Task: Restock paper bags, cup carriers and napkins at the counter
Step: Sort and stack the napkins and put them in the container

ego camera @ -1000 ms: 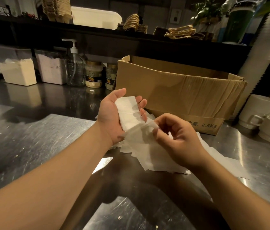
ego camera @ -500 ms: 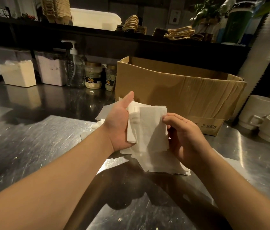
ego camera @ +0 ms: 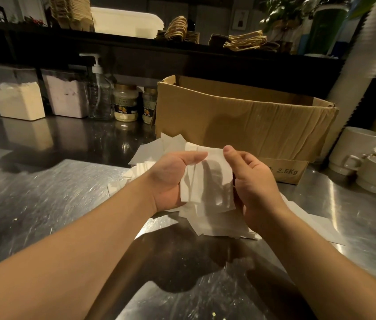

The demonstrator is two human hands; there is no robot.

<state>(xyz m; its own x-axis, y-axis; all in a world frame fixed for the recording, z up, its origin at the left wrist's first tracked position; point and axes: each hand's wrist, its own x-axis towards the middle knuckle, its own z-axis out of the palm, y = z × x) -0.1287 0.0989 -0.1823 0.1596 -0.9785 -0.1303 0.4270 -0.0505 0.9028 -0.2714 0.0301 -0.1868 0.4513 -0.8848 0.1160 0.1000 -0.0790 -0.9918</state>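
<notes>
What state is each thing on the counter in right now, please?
Napkin stack: held upright between both hands.
Left hand: grips the stack's left side.
Right hand: grips the stack's right side.
Loose napkins: scattered flat on the counter.
Cardboard box: open at the top, front dented.
Pump bottle: upright, nearly empty.
Two jars: lids on.
Mugs: upright.

A scratched steel table (ego camera: 44, 204) fills the dim room, catching patches of light. A dark shelf (ego camera: 136, 46) runs along the back above it. A leafy plant (ego camera: 281, 12) stands at the far right before a shadowed wall (ego camera: 205, 10).
</notes>
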